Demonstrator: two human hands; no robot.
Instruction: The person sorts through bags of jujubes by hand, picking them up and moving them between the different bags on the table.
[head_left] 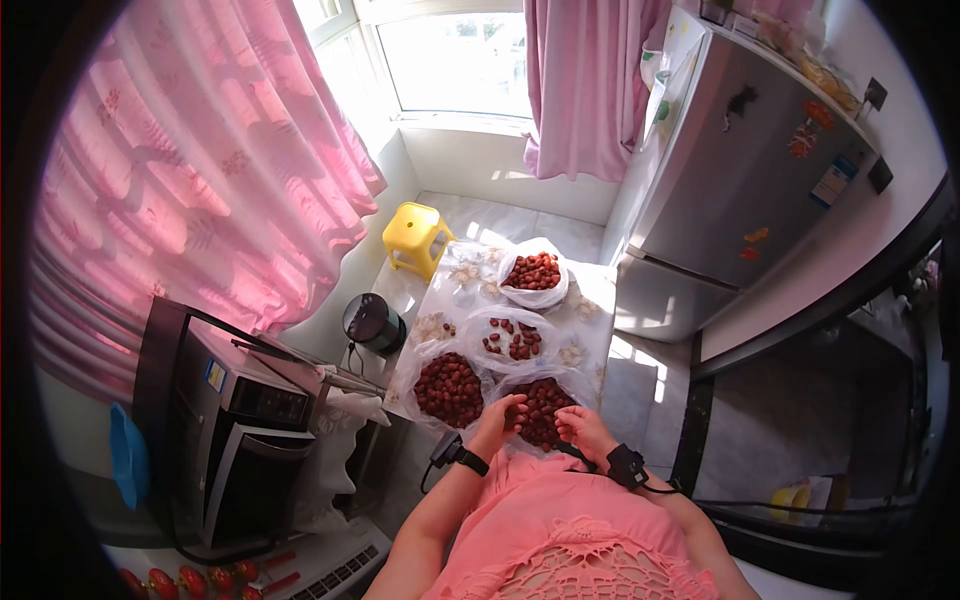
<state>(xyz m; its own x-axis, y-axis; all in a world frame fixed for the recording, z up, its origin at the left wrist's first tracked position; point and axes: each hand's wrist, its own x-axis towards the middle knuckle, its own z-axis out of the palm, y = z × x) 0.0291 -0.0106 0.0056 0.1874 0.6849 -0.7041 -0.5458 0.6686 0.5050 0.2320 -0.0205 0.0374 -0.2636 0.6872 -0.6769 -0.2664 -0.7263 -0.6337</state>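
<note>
My left hand (499, 421) is over the left edge of a plastic bag of dark red dates (541, 408) at the near side of the table. Its fingers are curled in, and whatever they hold is too small to make out. Over the right edge of that bag, my right hand (584, 430) has its fingertips pressed together; anything between them is hidden. Left of them sits another bag of dark dates (448, 390). Behind is a bag with fewer dates (524, 344), and farther back an open bag holds brighter red dates (535, 271).
The patterned table (592, 310) carries the bags. A yellow stool (412, 228) and a black round bin (372, 322) stand to its left. A fridge (730, 170) is at the right, an oven (262, 400) at the left.
</note>
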